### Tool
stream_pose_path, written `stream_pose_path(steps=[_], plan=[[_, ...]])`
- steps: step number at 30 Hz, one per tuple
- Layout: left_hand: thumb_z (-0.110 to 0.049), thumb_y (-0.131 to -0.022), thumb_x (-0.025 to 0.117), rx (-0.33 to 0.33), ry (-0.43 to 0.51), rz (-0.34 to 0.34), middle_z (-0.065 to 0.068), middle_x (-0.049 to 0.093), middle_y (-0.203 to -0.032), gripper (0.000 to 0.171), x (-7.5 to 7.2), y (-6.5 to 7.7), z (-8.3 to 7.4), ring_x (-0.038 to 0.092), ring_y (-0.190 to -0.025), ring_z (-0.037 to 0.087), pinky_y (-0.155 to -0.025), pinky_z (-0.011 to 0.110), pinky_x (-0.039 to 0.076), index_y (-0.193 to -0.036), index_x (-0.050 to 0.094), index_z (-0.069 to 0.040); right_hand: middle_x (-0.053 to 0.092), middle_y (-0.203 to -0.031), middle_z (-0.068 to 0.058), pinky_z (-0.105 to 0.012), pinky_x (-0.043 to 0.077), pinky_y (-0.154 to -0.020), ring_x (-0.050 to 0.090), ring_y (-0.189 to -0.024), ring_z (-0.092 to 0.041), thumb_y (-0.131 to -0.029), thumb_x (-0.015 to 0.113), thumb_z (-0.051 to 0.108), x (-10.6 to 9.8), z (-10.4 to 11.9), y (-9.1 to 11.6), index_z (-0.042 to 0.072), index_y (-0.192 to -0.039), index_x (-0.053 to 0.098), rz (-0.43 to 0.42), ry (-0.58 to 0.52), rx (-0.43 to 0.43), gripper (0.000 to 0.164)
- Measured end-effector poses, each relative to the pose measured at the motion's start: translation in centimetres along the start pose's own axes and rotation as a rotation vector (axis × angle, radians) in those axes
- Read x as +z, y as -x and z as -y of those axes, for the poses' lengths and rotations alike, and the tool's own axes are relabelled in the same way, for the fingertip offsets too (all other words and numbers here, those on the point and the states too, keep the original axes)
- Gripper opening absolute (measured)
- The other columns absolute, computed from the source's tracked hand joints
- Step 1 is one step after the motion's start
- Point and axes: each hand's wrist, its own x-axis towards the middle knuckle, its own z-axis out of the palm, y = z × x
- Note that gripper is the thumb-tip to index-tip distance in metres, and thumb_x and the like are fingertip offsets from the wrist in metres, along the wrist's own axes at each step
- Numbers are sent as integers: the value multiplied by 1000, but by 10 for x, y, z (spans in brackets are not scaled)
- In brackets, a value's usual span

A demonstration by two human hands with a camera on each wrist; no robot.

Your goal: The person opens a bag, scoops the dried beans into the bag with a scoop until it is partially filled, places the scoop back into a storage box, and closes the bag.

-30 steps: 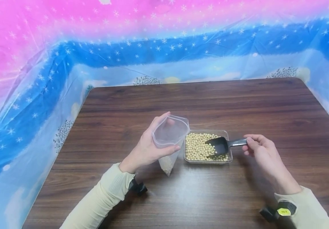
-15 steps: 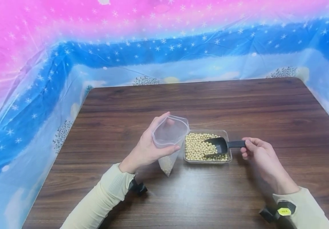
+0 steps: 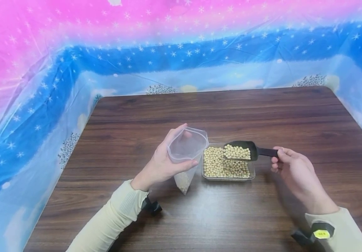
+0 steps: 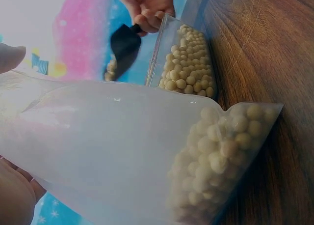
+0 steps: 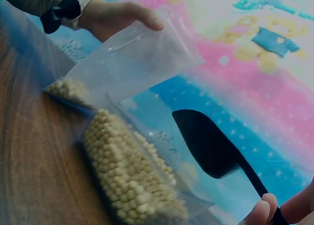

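A translucent plastic bag (image 3: 188, 145) stands upright with its mouth spread wide, and my left hand (image 3: 163, 159) grips it near the rim, thumb in front and fingers behind. Soybeans (image 4: 216, 156) fill the bottom of the bag, which rests on the table. My right hand (image 3: 297, 171) pinches the handle end of a black scoop (image 3: 252, 151). A load of soybeans (image 3: 237, 152) lies in the scoop, raised above a clear rectangular container (image 3: 228, 179) of soybeans. In the right wrist view the scoop (image 5: 208, 144) hangs clear of the container, its load hidden.
The container stands just right of the bag on a dark wood-grain table (image 3: 155, 115). A pink and blue snowflake-patterned cloth (image 3: 168, 52) hangs behind and along the sides of the table. Black wrist devices (image 3: 321, 231) sit on both forearms.
The scoop was dug into the beans in the container. Now it is lifted out with beans in it, and the right hand has moved slightly up and right. The left hand and bag have stayed put.
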Motion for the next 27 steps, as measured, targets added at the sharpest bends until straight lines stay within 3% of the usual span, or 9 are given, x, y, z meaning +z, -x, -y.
stream_pose_path(steps=[7,13,19,27], plan=[[-5,-75,82,-9,-2,-2,4,50,-130,91,0,0,1,55,-113,27,-91,49,51,-149,34,-26,57,-80,-7,-24,50,-64,56,-72,-16,-101,49,9,2,14,3,-1,-105,60,51,-173,-59,15],[-5,-76,82,-14,8,2,4,50,-131,90,1,0,1,54,-113,27,-91,49,52,-149,34,-28,56,-84,-10,-26,50,-65,57,-75,-18,-101,47,4,11,25,5,-4,-106,60,70,-252,-99,16],[-6,-76,82,-4,-8,6,2,50,-130,90,1,-1,1,54,-113,25,-92,47,51,-149,34,-27,56,-86,-11,-27,51,-66,57,-75,-19,-102,45,3,25,38,7,-5,-109,58,105,-300,-143,17],[-5,-75,82,2,-5,4,3,50,-130,91,2,-1,2,54,-113,24,-93,45,51,-149,34,-25,55,-87,-11,-27,51,-68,56,-77,-19,-101,47,3,48,54,6,-6,-111,57,133,-258,-171,17]])
